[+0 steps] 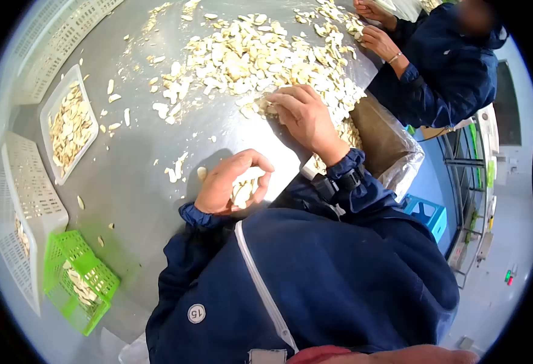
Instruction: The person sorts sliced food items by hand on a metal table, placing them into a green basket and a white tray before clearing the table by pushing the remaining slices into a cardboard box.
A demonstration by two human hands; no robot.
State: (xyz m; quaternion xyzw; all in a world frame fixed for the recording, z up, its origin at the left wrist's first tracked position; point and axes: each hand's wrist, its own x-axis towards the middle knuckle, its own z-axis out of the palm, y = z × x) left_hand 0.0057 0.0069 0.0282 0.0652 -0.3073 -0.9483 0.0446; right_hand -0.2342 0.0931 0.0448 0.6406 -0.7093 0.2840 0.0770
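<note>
My left hand (230, 185) is curled with its palm turned up, holding several pale dried slices (242, 190) between thumb and fingers. To its right, my right hand (306, 118) reaches palm down to the near edge of a spread pile of the same slices (242, 57). Its fingers are bent together and their tips are among the slices; what they grip, if anything, is hidden. The pile lies on a metal table (139, 176), with loose slices scattered to its left.
At left stand a white tray of slices (72, 127), white perforated baskets (33, 182) and a green basket (81, 282) holding slices. A plastic-lined carton (387, 136) is beside my right forearm. A co-worker's hands (381, 42) are at the pile's far right. A blue crate (427, 215) sits beyond.
</note>
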